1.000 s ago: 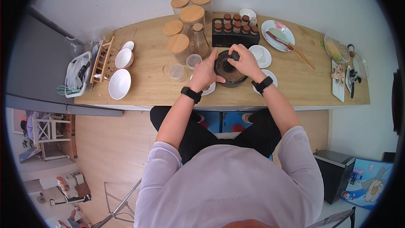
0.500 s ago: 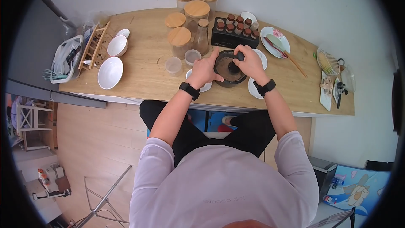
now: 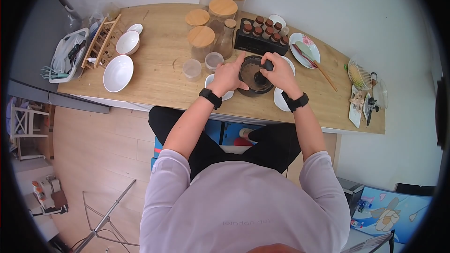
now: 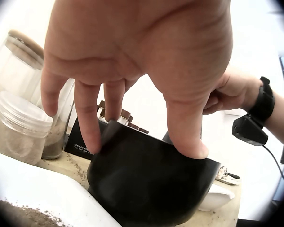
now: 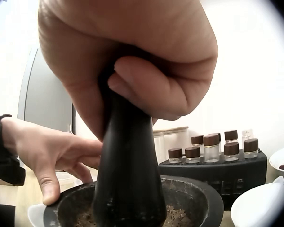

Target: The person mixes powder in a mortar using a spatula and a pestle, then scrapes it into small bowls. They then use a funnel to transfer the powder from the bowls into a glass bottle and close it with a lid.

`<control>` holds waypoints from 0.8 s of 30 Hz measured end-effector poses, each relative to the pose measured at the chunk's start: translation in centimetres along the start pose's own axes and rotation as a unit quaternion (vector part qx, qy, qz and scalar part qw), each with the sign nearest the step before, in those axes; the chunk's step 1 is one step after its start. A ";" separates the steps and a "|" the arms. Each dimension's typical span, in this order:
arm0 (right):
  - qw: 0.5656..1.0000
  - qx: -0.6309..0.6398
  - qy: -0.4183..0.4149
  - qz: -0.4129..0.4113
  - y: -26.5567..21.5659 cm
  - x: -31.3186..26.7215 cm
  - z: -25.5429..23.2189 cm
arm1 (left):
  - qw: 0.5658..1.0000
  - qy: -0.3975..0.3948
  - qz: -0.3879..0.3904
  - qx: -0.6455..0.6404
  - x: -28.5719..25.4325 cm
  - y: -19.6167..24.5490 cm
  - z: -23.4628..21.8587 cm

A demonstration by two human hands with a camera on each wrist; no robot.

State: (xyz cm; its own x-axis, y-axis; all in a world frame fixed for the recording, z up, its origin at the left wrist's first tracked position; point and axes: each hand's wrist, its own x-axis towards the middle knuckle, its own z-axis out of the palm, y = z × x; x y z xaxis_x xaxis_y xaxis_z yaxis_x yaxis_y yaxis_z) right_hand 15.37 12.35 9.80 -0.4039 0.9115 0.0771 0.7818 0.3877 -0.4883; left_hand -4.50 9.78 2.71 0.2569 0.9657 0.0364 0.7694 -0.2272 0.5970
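Observation:
In my right hand (image 3: 280, 72) is a black pestle (image 5: 130, 161), its upper end gripped by curled fingers. The pestle's lower end stands inside a dark mortar (image 4: 154, 177), where brown, crumbly ground material (image 5: 177, 216) lies around it. My left hand (image 3: 227, 76) rests on the mortar's left side, thumb and fingers spread and fairly straight against the rim. A white dish (image 3: 227, 94) sits under the left hand, holding brown powder (image 4: 23, 215). To the mortar's right are more white dishes (image 3: 281, 100), partly hidden by the right hand and wrist.
Behind the mortar stands a black rack (image 3: 255, 44) of small brown-capped jars. Wooden-lidded jars (image 3: 201, 37) and two plastic cups (image 3: 191, 69) are left of it. White bowls (image 3: 118, 74) lie farther left. On the right are a plate with a spatula (image 3: 318, 63) and a wire basket (image 3: 360, 75).
The head view has shifted, so the counter appears turned and moved left. The pestle tilts slightly differently in the mortar, its lower end nearer the right side. Both hands keep their places.

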 end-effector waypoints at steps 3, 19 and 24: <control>0.999 0.014 0.025 -0.025 1.1 -0.4 2.4 | 1.000 0.005 0.012 0.001 0.1 0.0 -0.1; 0.996 0.060 0.043 -0.040 2.2 0.6 2.8 | 1.000 0.000 0.009 -0.021 0.4 -0.5 0.5; 0.992 0.050 0.111 -0.012 1.9 1.1 1.8 | 1.000 0.009 0.014 -0.022 0.2 -0.5 0.2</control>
State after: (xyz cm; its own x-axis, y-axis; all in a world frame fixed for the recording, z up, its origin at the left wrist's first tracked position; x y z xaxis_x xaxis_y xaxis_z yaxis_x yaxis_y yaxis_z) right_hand 15.57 13.82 7.37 -0.2984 0.9142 0.2742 0.7171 0.4043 -0.5678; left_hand -4.69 10.08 2.27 0.2682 0.9610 0.0676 0.7356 -0.2496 0.6297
